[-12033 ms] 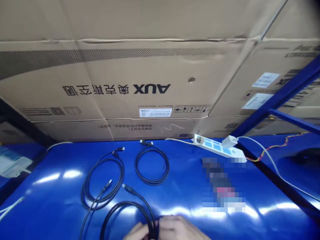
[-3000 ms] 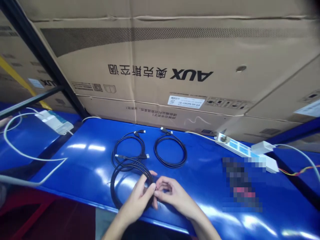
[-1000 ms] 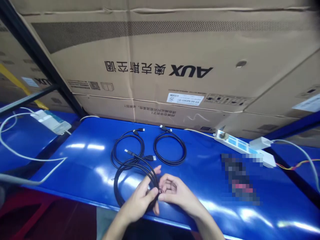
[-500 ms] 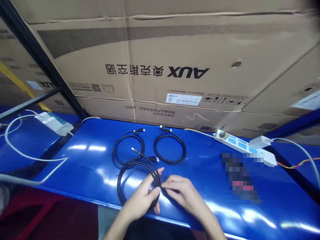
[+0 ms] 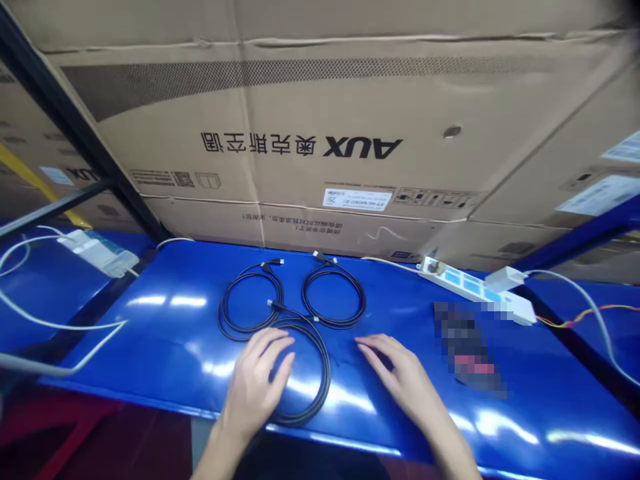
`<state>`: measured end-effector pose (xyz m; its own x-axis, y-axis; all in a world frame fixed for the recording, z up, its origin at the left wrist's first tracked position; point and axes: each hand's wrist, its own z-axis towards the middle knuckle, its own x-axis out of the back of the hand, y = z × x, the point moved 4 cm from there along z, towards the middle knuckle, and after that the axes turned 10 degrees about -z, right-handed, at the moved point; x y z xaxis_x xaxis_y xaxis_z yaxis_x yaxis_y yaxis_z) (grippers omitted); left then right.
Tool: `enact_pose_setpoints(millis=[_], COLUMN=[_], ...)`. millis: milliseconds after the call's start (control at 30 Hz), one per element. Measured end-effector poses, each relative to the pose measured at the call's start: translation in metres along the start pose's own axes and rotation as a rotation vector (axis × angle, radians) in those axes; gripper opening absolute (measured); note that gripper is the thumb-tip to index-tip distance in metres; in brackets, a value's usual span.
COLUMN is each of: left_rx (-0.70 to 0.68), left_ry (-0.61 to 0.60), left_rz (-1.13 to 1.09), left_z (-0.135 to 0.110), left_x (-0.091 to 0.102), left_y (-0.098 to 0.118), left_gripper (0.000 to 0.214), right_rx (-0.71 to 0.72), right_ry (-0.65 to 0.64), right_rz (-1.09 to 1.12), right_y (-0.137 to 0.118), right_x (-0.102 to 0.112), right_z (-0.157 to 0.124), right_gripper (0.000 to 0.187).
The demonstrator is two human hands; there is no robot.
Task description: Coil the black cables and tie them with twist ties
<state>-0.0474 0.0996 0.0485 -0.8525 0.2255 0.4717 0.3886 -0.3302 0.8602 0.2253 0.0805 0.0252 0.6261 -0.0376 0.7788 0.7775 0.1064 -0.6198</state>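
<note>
At left, the left coil [image 5: 223, 305] of black cable lies on the blue table [image 5: 150, 360]. The left hand [image 5: 255, 373] is over one side of the nearest coil [image 5: 326, 373], thumb spread from fingers; if it touches, I cannot tell. The pinching at this coil has just ended, so it seems released, lying flat. Behind is the back coil [image 5: 341, 325]. The right hand [image 5: 400, 370] has moved away, thumb apart, holding nothing.

Cable coils [image 5: 326, 373]: black. Tabletop [image 5: 165, 347]: blue. Carton [image 5: 300, 170], twelve o'clock: brown (dark dotted band [image 5: 280, 71]). Power strip [image 5: 475, 288], between three and four o'clock: white, light blue.
</note>
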Motion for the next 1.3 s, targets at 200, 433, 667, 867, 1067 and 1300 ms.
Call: enact_pose_setpoints(millis=[200,433,667,867,1067,1300], left_rx=[-0.237,-0.271,-0.330,-0.475,-0.144,0.044], left_ry=[-0.341,-0.313,-0.100,0.349,0.218,0.154], left_rz=[0.330,0.515,0.556,0.670,0.609,0.257], left_z=[-0.027,-0.031,-0.041,-0.022,0.030,0.038], left_x=[-0.021,-0.018,0.031,0.097,0.071,0.026], left_y=[0.001,0.005,0.033,0.062,-0.004,-0.013], left_gripper=[0.061,0.032,0.020,0.014,0.024,0.043], right_rx=[-0.012,0.008,0.056,0.099,0.125,0.125], right_ry=[-0.019,-0.003,-0.057,-0.139,-0.202,-0.101], right_rz=[-0.046,-0.100,-0.127,-0.115,-0.067,-0.032], right_y=[0.004,0.007,0.007,-0.008,-0.038,-0.035], right_x=[-0.008,-0.013,-0.021,-0.021,-0.029,-0.005], right_z=[0.006,0.027,0.026,0.019,-0.002,-0.003], right_gripper=[0.035,0.047,0.036,0.026,0.028,0.032])
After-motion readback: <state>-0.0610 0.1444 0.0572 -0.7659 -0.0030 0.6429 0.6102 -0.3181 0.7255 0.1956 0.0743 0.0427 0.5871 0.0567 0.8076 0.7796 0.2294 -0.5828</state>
